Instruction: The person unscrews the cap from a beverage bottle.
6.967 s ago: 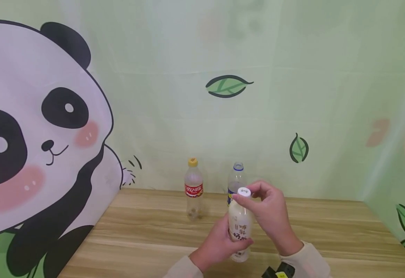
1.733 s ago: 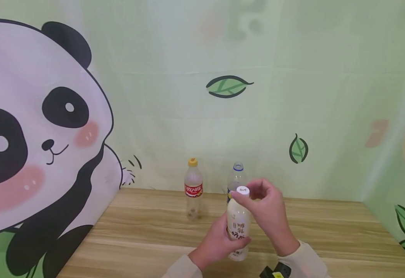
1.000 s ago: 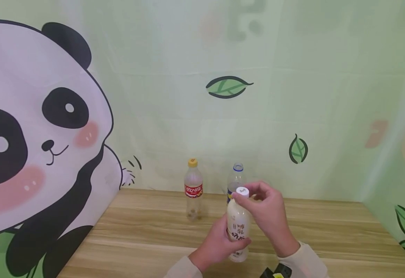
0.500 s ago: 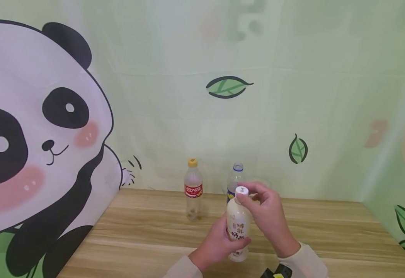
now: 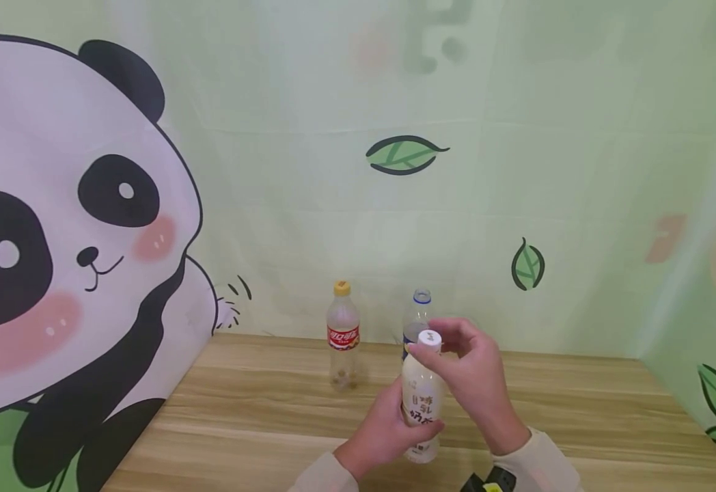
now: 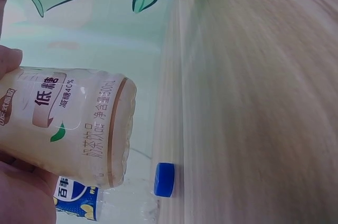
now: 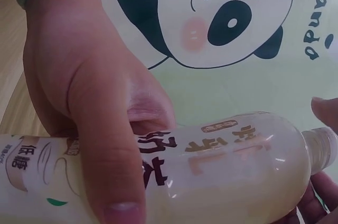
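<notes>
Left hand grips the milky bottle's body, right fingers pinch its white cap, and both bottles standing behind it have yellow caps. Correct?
Not quite. In the head view only the red-labelled bottle has a yellow cap; the clear bottle beside it has none, just a blue neck ring. The left hand, right hand and milky bottle are as stated.

Layout on the counter (image 5: pixel 259 417). Near the front edge stands the milk-tea bottle (image 5: pixel 422 400), upright, with the left hand (image 5: pixel 382 434) around its body from the left and the right hand (image 5: pixel 471 372) at its cap (image 5: pixel 430 338) from the right. Directly behind it stands the open-necked bottle (image 5: pixel 419 316); to that bottle's left, apart from it, the capped cola bottle (image 5: pixel 342 335). Both rear bottles stand near the back wall (image 5: pixel 518 171); the panda wall (image 5: pixel 75 239) borders the counter's left side.
</notes>
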Available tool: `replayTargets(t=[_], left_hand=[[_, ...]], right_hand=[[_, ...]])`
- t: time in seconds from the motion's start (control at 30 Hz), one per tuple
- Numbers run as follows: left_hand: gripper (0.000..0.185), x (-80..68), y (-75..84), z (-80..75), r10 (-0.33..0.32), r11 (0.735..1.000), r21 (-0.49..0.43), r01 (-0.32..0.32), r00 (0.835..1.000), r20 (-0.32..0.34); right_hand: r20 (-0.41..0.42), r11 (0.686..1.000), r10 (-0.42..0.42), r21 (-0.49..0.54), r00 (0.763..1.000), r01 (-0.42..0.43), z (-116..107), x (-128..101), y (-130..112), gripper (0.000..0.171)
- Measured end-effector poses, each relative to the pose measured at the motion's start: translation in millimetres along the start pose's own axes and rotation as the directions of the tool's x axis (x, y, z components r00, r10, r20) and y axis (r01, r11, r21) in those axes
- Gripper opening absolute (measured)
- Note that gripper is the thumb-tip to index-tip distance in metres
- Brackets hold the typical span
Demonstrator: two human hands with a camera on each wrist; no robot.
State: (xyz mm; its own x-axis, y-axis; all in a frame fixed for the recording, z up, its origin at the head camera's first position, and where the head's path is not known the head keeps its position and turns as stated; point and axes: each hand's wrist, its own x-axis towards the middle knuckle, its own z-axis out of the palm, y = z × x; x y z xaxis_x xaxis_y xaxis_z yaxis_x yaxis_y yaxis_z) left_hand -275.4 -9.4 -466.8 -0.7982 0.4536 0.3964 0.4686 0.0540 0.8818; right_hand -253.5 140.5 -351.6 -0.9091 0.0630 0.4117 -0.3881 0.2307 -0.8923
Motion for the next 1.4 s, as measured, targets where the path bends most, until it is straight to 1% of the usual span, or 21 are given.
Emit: replayTargets(t=[0.17, 0.43, 0.7, 0.83, 1.07, 1.27, 1.4], left_hand=[[0.052, 0.0, 0.3, 0.0, 0.000, 1.000, 0.009, 0.000, 1.000, -0.006], [0.052, -1.0, 2.6, -0.1, -0.009, 1.000, 0.016, 0.009, 1.000, -0.013], [0.053, -1.8, 2.6, 0.3, -0.024, 1.000, -0.007, 0.024, 1.000, -0.004], [0.053, -1.6, 2.4, 0.5, -0.025, 1.000, -0.007, 0.025, 1.000, -0.003], [0.052, -0.6, 1.5, 1.3, -0.012, 1.000, 0.006, 0.012, 1.000, -0.012], [0.053, 0.0, 1.0, 1.7, -0.012, 1.000, -0.004, 0.012, 1.000, -0.008], [0.053, -0.2, 0.6, 2.1, -0.017, 1.000, 0.003, 0.017, 1.000, -0.010]], right_hand=[[-0.057, 1.000, 0.009, -0.010, 0.998, -0.010, 1, 0, -2, 0.045], [-0.078, 1.000, 0.005, -0.003, 0.997, -0.005, 3, 0, -5, 0.043], [-0.059, 1.000, 0.026, -0.010, 0.998, -0.027, 2, -1, -4, 0.038], [-0.044, 1.000, 0.003, 0.011, 0.999, -0.003, 2, -1, -2, 0.033], [-0.001, 0.994, -0.054, 0.099, 0.999, 0.054, 3, -1, 3, 0.026], [0.031, 0.992, -0.078, 0.104, 0.997, 0.074, 2, -2, 7, 0.027], [0.045, 0.995, -0.071, 0.080, 0.996, 0.068, 0, -2, 8, 0.034]])
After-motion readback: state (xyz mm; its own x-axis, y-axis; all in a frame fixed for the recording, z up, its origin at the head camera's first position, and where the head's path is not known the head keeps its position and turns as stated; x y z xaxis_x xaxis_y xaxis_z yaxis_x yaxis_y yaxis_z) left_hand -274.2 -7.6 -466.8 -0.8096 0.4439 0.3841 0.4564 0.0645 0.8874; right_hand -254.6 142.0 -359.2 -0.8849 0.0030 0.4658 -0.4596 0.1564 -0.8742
